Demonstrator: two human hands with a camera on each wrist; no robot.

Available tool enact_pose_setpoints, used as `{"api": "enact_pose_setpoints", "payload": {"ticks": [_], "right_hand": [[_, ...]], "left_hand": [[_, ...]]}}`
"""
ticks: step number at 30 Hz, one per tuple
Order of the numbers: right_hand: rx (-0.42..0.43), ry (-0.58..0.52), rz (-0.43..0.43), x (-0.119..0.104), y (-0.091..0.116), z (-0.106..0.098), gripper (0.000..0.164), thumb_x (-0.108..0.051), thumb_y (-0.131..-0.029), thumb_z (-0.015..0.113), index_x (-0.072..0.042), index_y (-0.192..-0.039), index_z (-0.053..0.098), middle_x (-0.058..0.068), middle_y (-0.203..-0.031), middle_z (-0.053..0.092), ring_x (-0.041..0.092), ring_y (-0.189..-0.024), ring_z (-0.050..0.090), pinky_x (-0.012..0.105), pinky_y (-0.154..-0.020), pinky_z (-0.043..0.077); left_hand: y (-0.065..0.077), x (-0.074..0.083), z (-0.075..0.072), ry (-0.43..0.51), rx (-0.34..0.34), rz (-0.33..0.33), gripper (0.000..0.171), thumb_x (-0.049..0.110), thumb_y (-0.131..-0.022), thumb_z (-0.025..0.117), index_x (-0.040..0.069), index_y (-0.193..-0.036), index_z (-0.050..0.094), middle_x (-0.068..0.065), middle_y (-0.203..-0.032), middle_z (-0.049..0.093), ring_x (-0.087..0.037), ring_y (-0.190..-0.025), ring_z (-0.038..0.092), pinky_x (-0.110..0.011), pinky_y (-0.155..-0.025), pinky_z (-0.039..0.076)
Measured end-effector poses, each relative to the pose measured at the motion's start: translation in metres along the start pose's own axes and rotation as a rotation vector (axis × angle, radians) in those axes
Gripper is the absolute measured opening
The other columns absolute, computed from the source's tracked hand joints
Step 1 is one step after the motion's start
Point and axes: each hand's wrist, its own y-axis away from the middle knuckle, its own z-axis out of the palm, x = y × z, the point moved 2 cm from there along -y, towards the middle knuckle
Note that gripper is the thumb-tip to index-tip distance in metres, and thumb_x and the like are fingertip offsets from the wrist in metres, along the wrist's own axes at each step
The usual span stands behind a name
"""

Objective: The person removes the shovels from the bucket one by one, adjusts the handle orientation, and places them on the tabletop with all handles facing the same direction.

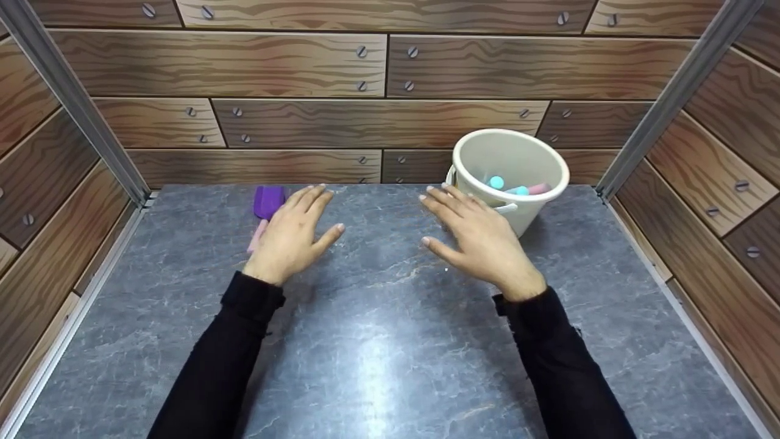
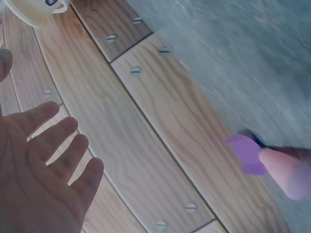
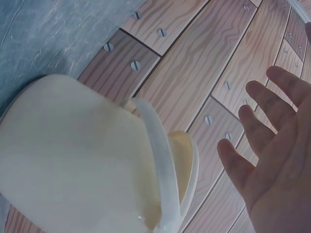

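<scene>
My left hand [image 1: 291, 235] hovers over the table with straight, spread fingers and holds nothing. Just left of it lies a small toy shovel with a purple blade [image 1: 269, 201] and a pink handle [image 1: 258, 235], partly hidden by the hand. In the left wrist view the purple blade [image 2: 247, 154] and pink handle [image 2: 286, 172] show at the lower right. My right hand [image 1: 481, 241], also with extended fingers and bare palm, is in front of a cream bucket [image 1: 536, 213]. Its white handle [image 3: 160, 160] hangs down. Turquoise [image 1: 496, 182] and pink [image 1: 539, 189] pieces lie inside, their kind unclear.
The grey marbled table [image 1: 365, 341] is bounded by wood-plank-patterned panels [image 1: 292, 122] behind and at both sides. Metal frame posts rise at the left corner [image 1: 91, 110] and the right corner [image 1: 664, 103]. The bucket stands near the table's back right edge.
</scene>
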Motion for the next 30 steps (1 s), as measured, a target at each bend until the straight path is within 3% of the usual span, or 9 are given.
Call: {"api": "enact_pose_setpoints", "payload": {"ticks": [7,14,30], "right_hand": [[0.007,0.006,0.042,0.014,0.000,-0.004,0.078,-0.057,-0.114,0.070,-0.019,-0.179,0.051,0.006,-0.188,0.049,0.036,-0.179,0.040,0.059,-0.150,0.031],[0.037,0.008,0.063,0.022,-0.001,-0.007,0.075,-0.053,-0.115,0.069,-0.019,-0.179,0.051,0.010,-0.185,0.053,0.038,-0.178,0.042,0.066,-0.147,0.035],[0.045,-0.021,0.187,0.043,0.001,-0.015,0.069,-0.046,-0.120,0.062,-0.016,-0.180,0.048,0.013,-0.186,0.051,0.041,-0.178,0.040,0.068,-0.147,0.033]], "left_hand": [[-0.007,0.018,0.005,0.042,0.031,0.032,0.076,0.054,-0.119,0.062,0.008,-0.178,0.050,-0.018,-0.187,0.047,-0.043,-0.176,0.043,-0.064,-0.147,0.035],[-0.007,0.031,0.010,0.042,0.020,0.027,0.078,0.058,-0.120,0.057,0.009,-0.180,0.047,-0.015,-0.189,0.045,-0.040,-0.178,0.040,-0.066,-0.147,0.035],[-0.005,0.051,0.015,0.018,0.004,0.082,0.076,0.058,-0.121,0.057,0.010,-0.180,0.046,-0.017,-0.188,0.047,-0.042,-0.176,0.043,-0.070,-0.145,0.037]]}}
